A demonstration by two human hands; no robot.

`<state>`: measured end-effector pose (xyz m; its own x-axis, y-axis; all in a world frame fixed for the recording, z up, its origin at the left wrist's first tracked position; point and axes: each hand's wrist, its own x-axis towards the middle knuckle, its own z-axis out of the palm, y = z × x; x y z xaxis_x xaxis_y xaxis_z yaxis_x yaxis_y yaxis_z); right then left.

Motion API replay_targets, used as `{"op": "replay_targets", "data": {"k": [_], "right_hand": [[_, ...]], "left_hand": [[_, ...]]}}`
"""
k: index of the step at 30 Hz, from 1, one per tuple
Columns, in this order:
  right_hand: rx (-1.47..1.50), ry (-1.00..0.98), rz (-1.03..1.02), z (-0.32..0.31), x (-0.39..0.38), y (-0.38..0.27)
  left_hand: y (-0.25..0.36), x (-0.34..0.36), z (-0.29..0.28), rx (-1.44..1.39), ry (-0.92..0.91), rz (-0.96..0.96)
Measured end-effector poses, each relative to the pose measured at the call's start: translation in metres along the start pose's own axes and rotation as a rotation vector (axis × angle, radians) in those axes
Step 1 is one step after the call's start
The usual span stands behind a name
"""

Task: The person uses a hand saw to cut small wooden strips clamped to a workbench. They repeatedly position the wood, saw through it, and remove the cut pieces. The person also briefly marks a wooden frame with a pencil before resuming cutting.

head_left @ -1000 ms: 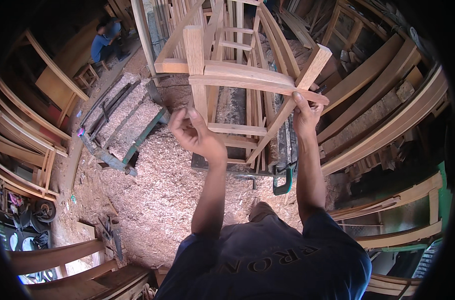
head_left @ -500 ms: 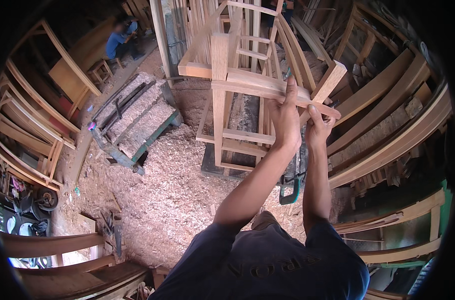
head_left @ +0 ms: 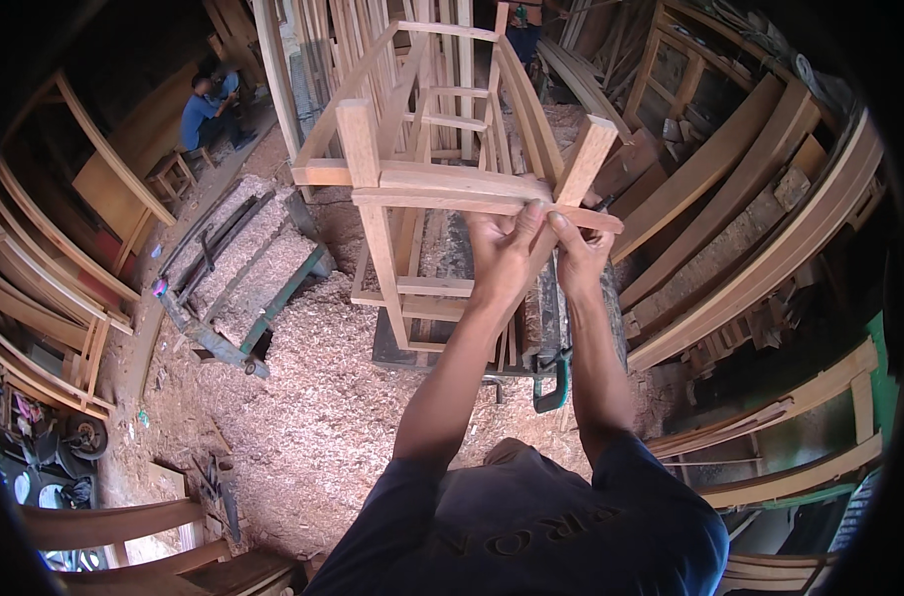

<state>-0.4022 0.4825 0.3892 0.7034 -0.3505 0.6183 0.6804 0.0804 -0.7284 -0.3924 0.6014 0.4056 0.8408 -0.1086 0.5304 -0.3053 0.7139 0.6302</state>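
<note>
A pale wooden furniture frame (head_left: 370, 258) with tall legs and cross rails stands in front of me. Across its near side lies a slightly curved wooden strip (head_left: 442, 201), set against a rail of the frame. My left hand (head_left: 502, 256) grips the strip beside the right post (head_left: 585, 159), thumb on its near face and fingers hidden behind. Just right of that post, my right hand (head_left: 582, 256) pinches the strip close to its rounded end, which sticks out past the post. Both thumbs nearly meet at the joint.
A green clamp (head_left: 552, 385) hangs from the dark bench (head_left: 402, 348) under the frame. To the left stands a low workbench (head_left: 298, 266) covered in shavings. Curved boards (head_left: 750, 223) line the right side. A person in blue (head_left: 202, 117) sits at the far left.
My left hand has lowered its raised thumb onto the strip. My right hand stays at the strip's end. The whole view has shifted, so the frame appears farther left.
</note>
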Motion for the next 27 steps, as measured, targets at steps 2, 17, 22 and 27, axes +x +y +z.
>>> {"op": "replay_targets", "data": {"k": [2,17,22,27], "right_hand": [[0.031,-0.006,0.001,-0.008,-0.002,0.005],[0.114,-0.178,-0.036,-0.064,0.021,-0.115],[-0.055,-0.211,0.069,-0.032,0.043,-0.12],[-0.198,-0.224,0.149,-0.025,0.046,-0.114]], "left_hand": [[-0.005,0.0,0.001,-0.003,0.073,0.063],[-0.011,0.0,-0.002,0.022,0.056,0.127],[-0.01,-0.001,0.002,-0.004,0.065,0.162],[-0.008,-0.001,0.001,0.049,0.077,0.134]]}}
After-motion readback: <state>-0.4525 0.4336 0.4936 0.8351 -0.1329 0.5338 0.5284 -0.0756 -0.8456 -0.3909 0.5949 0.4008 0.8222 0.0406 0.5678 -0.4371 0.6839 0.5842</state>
